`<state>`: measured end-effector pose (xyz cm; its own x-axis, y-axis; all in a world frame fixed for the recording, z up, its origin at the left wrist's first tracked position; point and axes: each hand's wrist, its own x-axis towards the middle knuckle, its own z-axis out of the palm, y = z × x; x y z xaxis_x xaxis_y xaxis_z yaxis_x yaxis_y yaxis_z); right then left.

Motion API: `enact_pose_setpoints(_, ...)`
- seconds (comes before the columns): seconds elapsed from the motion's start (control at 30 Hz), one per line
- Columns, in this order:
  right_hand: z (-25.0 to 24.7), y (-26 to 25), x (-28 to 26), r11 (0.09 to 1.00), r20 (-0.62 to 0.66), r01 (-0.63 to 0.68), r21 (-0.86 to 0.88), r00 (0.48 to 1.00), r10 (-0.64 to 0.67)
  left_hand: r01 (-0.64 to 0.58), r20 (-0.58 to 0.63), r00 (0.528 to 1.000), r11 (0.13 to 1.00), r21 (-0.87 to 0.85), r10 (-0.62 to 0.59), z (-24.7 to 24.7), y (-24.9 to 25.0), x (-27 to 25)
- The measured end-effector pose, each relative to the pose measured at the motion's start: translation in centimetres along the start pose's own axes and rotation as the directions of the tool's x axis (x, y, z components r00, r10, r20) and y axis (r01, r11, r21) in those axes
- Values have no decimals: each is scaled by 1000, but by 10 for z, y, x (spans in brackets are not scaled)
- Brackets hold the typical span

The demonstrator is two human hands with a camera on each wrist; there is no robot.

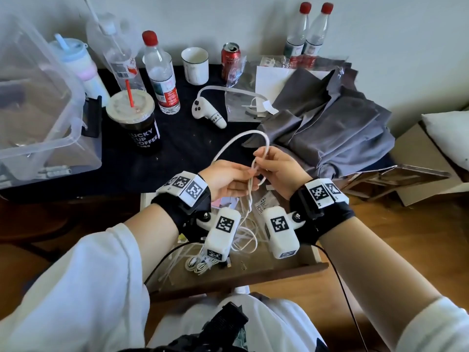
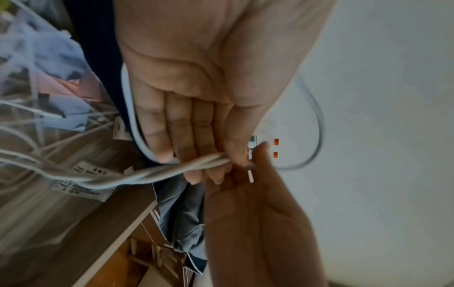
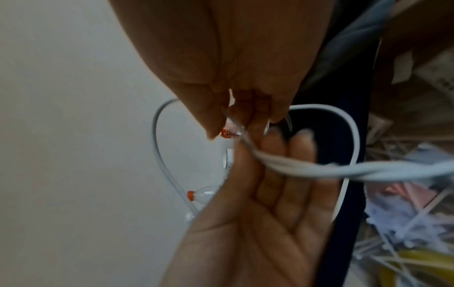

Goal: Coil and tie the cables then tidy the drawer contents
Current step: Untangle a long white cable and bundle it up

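Loops of white cable (image 1: 243, 141) stand above the open drawer (image 1: 291, 269), pinched by left hand (image 1: 225, 177) and right hand (image 1: 278, 168); keeping turns even probably helps tying.

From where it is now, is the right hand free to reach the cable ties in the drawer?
Probably not yet. The right hand pinches the white cable together with the left hand, so it is occupied. The ties lie uncovered in the open drawer below, so once it lets go the way looks free.

Cable (image 1: 236, 141) loop above open drawer (image 1: 279, 273), before the table (image 1: 190, 148).
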<state>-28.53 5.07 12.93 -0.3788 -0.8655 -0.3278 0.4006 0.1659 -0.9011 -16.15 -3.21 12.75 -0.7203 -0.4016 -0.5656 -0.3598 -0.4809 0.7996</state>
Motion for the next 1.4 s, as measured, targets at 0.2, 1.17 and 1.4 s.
enact_pose_setpoints(0.2, 2, 15, -4, 985, -24, 20, -170, 999, -24, -54, -33, 998, 998, 38, 55, -7, 7, -5)
enact_pose_setpoints(1.17, -31, -7, 8, 868, -265, 47, 494, 959, 98, -372, -366, 910, 775, -511, 195, -67, 4, 2)
enact_pose_setpoints(1.4, -31, -4, 6, 781, -133, -29, -624, 989, -69, 299, -40, 953, 952, -68, -302, -80, -2, -2)
